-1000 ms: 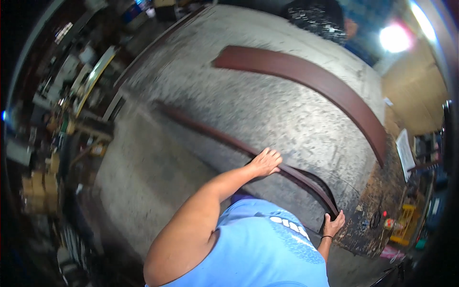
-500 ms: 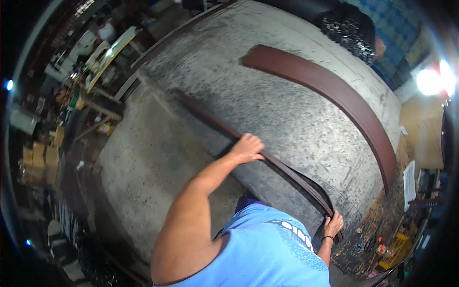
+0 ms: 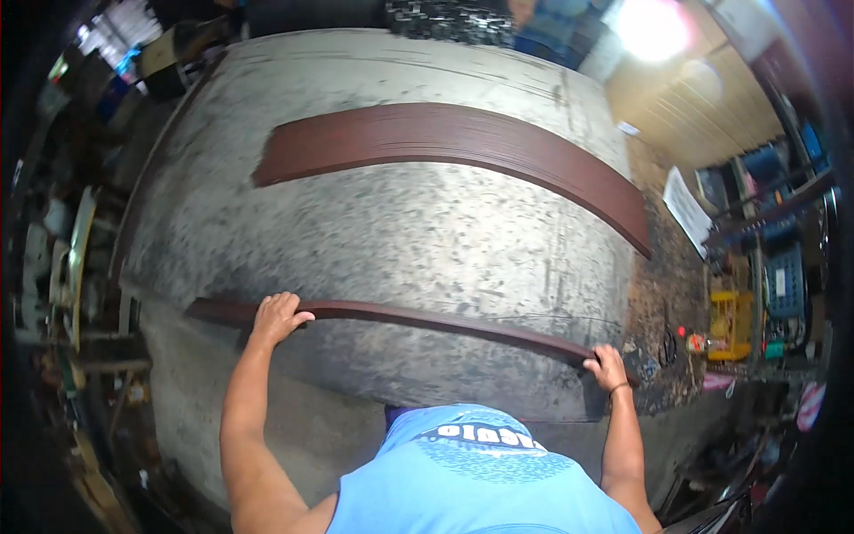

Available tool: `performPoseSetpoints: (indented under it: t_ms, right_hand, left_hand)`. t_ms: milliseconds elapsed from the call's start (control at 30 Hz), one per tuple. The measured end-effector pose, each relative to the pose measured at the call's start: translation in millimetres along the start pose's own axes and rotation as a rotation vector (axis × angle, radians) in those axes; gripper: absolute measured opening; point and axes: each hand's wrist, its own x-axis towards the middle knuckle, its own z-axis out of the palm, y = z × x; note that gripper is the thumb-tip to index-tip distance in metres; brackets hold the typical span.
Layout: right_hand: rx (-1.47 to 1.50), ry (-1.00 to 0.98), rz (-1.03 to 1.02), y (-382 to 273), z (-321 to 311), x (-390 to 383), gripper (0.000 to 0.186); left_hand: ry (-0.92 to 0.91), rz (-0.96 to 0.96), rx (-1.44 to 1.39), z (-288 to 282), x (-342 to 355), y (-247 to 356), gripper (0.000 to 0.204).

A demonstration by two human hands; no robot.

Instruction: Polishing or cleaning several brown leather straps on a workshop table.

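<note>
A long, narrow dark brown strip lies along the near edge of a large grey metal-topped table. My left hand grips the strip near its left end. My right hand holds it near its right end, at the table's corner. A wider stack of dark brown strips lies across the far half of the table, apart from both hands.
Cluttered shelves and tools stand to the left of the table. A yellow crate and blue crates sit on the right. A white sheet lies past the table's right edge. A bright lamp glares at the top.
My left hand has slid leftward along the narrow strip toward its left end. My right hand stays at the right end. The view has swung so the strip now lies level.
</note>
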Motion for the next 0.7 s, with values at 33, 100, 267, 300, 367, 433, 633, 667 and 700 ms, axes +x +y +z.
performPoseSetpoints:
  t_ms: [33, 100, 267, 300, 367, 433, 633, 667, 700]
  right_hand:
    - [-0.004, 0.023, 0.021, 7, -5, 9, 0.036]
    - [-0.055, 0.067, 0.068, 11, -25, 32, 0.036]
    - [-0.099, 0.389, 0.111, 20, -69, 121, 0.040]
    - [-0.064, 0.523, 0.110, 18, -75, 140, 0.041]
    - [-0.054, 0.663, 0.061, -22, -94, 165, 0.046]
    - [0.057, 0.624, -0.041, -52, -92, 171, 0.047]
    - [-0.010, 0.280, 0.023, -69, 44, 92, 0.064]
    - [-0.113, 0.179, 0.162, -80, 67, 76, 0.067]
    - [-0.155, 0.128, 0.204, -84, 79, 63, 0.068]
  left_hand:
    - [-0.006, -0.033, 0.022, -1, 25, 8, 0.054]
    - [-0.013, -0.057, 0.048, -5, 71, 20, 0.054]
    - [0.231, 0.031, 0.079, -15, 215, 50, 0.049]
    - [0.244, 0.015, 0.101, -15, 239, 56, 0.048]
    - [0.279, -0.022, 0.161, -9, 271, 61, 0.045]
    - [0.317, -0.044, 0.210, 0, 299, 61, 0.043]
    - [0.258, 0.012, 0.077, 17, 340, 60, 0.034]
    - [0.322, 0.035, 0.034, 19, 333, 54, 0.033]
    - [0.406, 0.054, 0.040, 28, 328, 43, 0.034]
